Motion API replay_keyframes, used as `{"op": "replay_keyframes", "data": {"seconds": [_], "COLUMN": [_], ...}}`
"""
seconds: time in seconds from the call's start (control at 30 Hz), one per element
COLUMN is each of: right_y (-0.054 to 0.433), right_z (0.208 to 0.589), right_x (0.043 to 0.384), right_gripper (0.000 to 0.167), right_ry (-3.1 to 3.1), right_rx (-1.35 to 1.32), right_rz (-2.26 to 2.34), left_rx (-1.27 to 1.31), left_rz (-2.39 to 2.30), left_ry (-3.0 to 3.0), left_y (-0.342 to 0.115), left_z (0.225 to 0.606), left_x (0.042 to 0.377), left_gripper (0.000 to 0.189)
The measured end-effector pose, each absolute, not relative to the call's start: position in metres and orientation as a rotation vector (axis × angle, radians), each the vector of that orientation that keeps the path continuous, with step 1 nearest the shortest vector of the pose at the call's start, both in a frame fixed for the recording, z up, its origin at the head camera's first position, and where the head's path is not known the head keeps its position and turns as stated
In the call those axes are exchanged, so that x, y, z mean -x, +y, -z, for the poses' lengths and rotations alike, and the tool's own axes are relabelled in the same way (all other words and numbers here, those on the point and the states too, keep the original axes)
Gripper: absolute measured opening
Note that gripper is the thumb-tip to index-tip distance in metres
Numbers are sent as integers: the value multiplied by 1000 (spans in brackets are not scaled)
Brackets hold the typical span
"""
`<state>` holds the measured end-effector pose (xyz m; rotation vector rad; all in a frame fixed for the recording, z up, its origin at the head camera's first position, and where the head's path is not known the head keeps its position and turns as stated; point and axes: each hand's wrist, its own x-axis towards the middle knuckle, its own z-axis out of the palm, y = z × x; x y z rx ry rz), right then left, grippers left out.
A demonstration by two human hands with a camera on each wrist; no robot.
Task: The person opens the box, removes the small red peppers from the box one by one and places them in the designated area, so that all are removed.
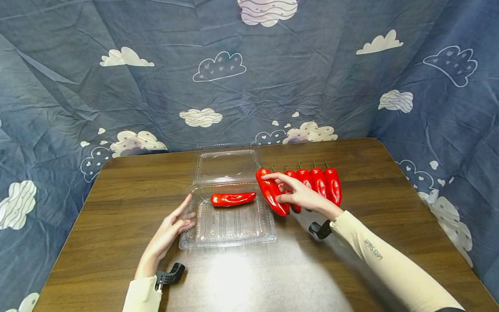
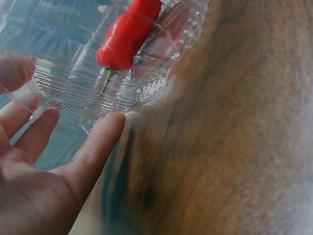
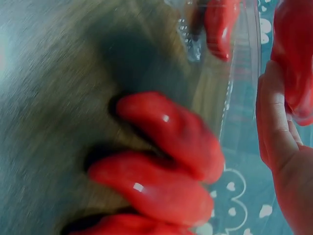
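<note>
A clear plastic container (image 1: 228, 242) lies with its lid (image 1: 227, 164) folded back on the table. Inside sits one red pepper (image 1: 233, 199), lying crosswise, its stem to the left. My left hand (image 1: 166, 234) is at the container's left side, fingers extended; in the left wrist view its index fingertip (image 2: 116, 120) meets the plastic edge. Just right of the container, my right hand (image 1: 302, 193) holds another red pepper (image 1: 270, 190) between thumb and fingers. In the right wrist view this pepper (image 3: 296, 54) appears raised above the tabletop.
Several more red peppers (image 1: 332, 184) lie in a row beneath and to the right of my right hand, stems pointing away. Behind the wooden table (image 1: 362, 173) hangs a blue cloth (image 1: 249, 95) with cloud patterns.
</note>
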<state>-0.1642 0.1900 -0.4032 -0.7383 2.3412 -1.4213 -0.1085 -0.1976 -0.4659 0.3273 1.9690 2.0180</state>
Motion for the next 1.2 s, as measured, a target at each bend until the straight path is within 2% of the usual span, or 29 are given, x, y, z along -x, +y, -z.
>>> {"op": "replay_keyframes", "data": {"seconds": [1.2], "right_y": [267], "right_z": [419], "right_x": [166], "right_gripper": [58], "right_ry": [2466], "right_rx": [561], "right_rz": [1550], "left_rx": [-316], "left_rz": [-2011], "left_ry": [1984], "left_y": [-197], "left_z": [466], "left_x": [108], "left_gripper": [67]}}
